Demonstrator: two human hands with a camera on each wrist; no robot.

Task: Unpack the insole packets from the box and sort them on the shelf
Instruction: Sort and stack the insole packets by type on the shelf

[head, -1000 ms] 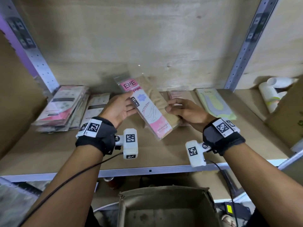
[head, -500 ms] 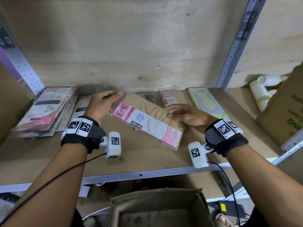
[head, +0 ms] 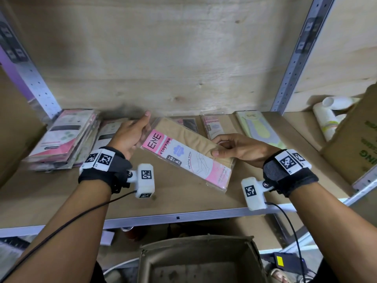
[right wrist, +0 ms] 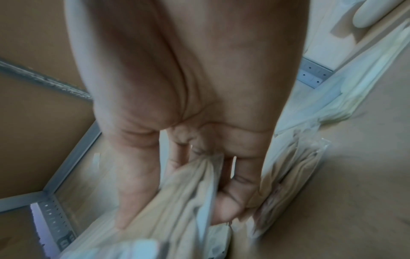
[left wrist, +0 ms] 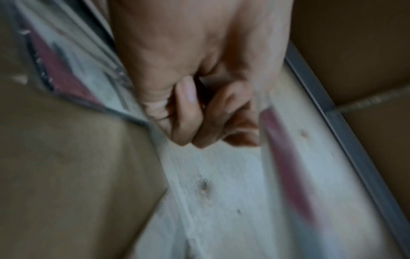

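Note:
A clear packet with a pink "ENE STOCKING" card and beige cloth [head: 187,156] lies slanted just over the wooden shelf [head: 61,197]. My right hand [head: 216,147] pinches its right long edge, thumb on top; in the right wrist view the fingers [right wrist: 137,184] wrap the beige packet [right wrist: 177,201]. My left hand [head: 140,129] grips the packet's upper left end. The blurred left wrist view shows its curled fingers [left wrist: 188,113] beside the packet's pink edge [left wrist: 286,166]. An open cardboard box [head: 200,244] stands below the shelf.
A stack of pink and white packets [head: 61,139] lies at the shelf's left. Along the back wall lie a dark packet [head: 189,124], a pink one [head: 213,127] and a green one [head: 259,129]. White cups [head: 326,119] and a brown carton [head: 357,139] fill the right.
The packet has come down from a raised tilt to lie low over the shelf, turned more crosswise. My left hand has shifted to its upper left end; the right hand keeps its hold.

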